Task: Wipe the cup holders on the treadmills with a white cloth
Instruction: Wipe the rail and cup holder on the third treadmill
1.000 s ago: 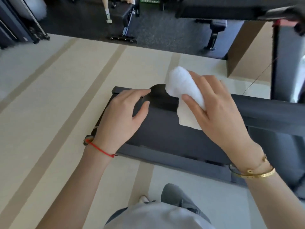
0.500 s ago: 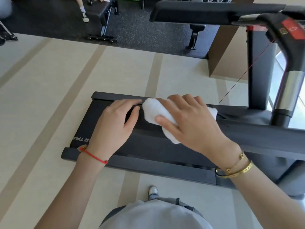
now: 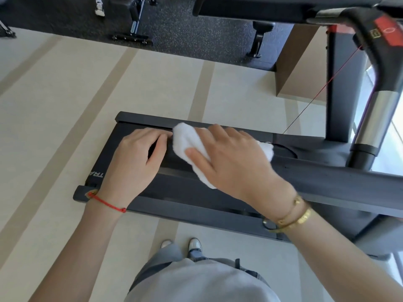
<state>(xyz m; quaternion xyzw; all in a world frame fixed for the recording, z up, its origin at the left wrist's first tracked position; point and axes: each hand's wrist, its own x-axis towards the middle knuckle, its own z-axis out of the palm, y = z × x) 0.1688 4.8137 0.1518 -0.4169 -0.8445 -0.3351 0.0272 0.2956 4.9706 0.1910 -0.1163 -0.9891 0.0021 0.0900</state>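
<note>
My right hand [image 3: 235, 164] grips a bunched white cloth [image 3: 185, 140] and presses it onto the dark treadmill panel [image 3: 327, 184]. The cloth sticks out past my fingers on the left, and a small tuft shows to the right of my hand. A curved rim of a round cup holder [image 3: 285, 151] shows just right of that hand; the rest is hidden under it. My left hand [image 3: 135, 158] rests on the panel left of the cloth, its fingertips almost touching it.
The treadmill's deck and side rail [image 3: 196, 214] lie on pale striped floor below my hands. A handlebar with a red stop button [image 3: 388, 33] and silver post [image 3: 375, 118] rises at right. A weight bench [image 3: 133, 25] stands on dark mat behind. My shoes [image 3: 194, 245] are beside the deck.
My right hand has come down and leftward with the cloth, from raised beside the round recess to pressed on the panel. My left hand stayed put. My view swung right.
</note>
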